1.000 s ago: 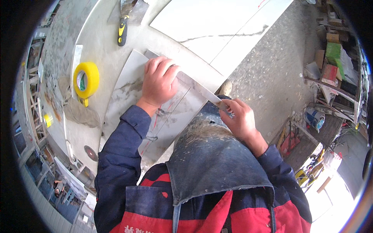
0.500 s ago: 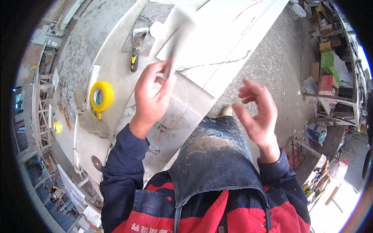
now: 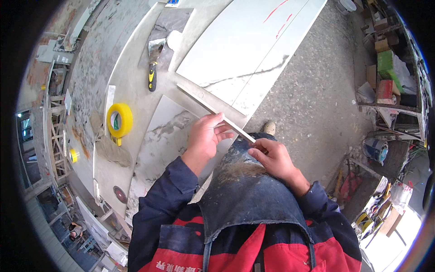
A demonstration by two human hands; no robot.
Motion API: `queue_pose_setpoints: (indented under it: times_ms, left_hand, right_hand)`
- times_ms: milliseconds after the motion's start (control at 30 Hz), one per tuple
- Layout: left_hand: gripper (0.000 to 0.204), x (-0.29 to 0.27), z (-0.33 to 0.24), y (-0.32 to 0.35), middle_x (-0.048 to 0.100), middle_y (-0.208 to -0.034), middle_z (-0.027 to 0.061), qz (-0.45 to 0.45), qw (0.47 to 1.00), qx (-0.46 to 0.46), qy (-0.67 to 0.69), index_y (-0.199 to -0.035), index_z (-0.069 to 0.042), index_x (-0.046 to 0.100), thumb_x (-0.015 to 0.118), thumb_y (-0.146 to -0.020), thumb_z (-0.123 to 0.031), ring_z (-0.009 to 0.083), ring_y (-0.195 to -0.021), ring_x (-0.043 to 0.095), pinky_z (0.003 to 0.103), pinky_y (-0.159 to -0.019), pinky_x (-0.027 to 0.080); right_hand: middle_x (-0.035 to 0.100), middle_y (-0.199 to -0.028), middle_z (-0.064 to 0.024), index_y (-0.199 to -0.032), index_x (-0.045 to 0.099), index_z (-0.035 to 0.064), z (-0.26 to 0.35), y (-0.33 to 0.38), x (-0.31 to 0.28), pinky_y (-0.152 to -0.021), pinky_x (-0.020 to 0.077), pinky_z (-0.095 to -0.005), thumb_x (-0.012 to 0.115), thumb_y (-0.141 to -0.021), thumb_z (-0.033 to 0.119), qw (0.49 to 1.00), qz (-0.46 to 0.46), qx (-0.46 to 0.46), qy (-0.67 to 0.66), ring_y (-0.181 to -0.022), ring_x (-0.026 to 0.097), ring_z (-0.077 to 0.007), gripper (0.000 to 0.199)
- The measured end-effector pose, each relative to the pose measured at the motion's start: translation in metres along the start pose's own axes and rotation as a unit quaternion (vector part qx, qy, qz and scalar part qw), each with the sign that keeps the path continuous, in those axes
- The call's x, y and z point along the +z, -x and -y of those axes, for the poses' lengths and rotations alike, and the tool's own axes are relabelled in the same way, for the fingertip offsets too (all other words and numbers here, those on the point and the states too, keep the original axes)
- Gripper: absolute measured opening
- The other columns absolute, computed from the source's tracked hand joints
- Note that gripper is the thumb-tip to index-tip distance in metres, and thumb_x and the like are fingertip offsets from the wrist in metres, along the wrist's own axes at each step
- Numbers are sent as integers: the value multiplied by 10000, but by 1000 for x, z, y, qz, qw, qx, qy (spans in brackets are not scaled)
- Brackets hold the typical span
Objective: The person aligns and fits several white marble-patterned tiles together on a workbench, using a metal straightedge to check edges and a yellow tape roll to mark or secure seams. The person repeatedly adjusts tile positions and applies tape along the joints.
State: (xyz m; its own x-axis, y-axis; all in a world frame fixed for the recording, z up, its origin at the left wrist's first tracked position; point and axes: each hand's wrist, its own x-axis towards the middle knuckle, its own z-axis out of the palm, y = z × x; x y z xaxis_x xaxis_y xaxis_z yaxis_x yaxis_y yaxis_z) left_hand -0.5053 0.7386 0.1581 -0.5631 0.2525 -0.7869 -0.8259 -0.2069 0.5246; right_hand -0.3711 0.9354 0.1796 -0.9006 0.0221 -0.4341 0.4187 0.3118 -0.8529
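A long, narrow tile strip slants over the work table from upper left to lower right. My left hand grips it partway along, fingers bent round its edge. My right hand pinches the lower right end between thumb and fingers, just above my apron. Beyond the strip lies a large white slab with a grey vein and red marks. Beneath and beside my left hand is a grey-veined marble-look slab.
A scraper with a black and yellow handle rests on a grey tile piece. Yellow tape and a crumpled cloth lie at left, a round disc nearer. Cluttered shelves stand right.
The strip has come down from a raised, blurred position to a slant nearer my body. My right hand, empty and open before, has closed on its end. My left hand has moved right and nearer.
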Motion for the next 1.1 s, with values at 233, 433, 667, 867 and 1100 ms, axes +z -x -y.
queue_pose_setpoints:
  times_ms: [233, 433, 667, 867, 1100]
  left_hand:
    - [362, -1, -14, -5, 657, -1104, 124, -11, 994, -12, -107, -1234, 15, 565, 683, -970, -203, 261, -903, 701, 372, -654, 592]
    - [649, -39, -54, -13, 576, -1325, 166, -53, 691, 353, -629, -1418, -39, 511, 780, -859, -231, 318, -1193, 599, 448, -956, 518]
    - [773, -24, -88, -47, 421, -1570, 133, 51, 407, 446, -795, -1459, -117, 522, 830, -777, -308, 346, -1485, 325, 507, -1215, 262]
    - [789, -16, -97, -62, 432, -1566, 114, 86, 394, 448, -798, -1444, -129, 541, 849, -747, -333, 346, -1482, 337, 507, -1217, 264]
    - [791, -12, -100, -63, 453, -1548, 126, 95, 407, 452, -788, -1421, -124, 568, 871, -709, -289, 349, -1465, 365, 487, -1206, 297]
  right_hand:
    - [638, -753, -184, -937, 683, 7, -21, -24, 8, -676, 506, -393, 629, -1006, 301, 999, 3, 43, -15, -690, 628, -277, 307]
    - [595, -746, 3, -933, 679, 8, -40, -41, 12, -624, 474, -261, 560, -1054, 307, 962, 19, 141, -233, -680, 547, -89, 344]
    - [585, -752, 15, -916, 674, 25, -42, -48, 17, -607, 453, -251, 559, -1054, 325, 947, 16, 158, -281, -675, 528, -76, 349]
    - [579, -744, 17, -909, 663, 23, -43, -52, 18, -609, 453, -251, 554, -1057, 325, 954, 12, 149, -261, -669, 526, -78, 354]
    - [582, -744, 15, -902, 663, 27, -44, -57, 19, -616, 461, -248, 546, -1062, 313, 948, 8, 144, -282, -677, 534, -76, 349]
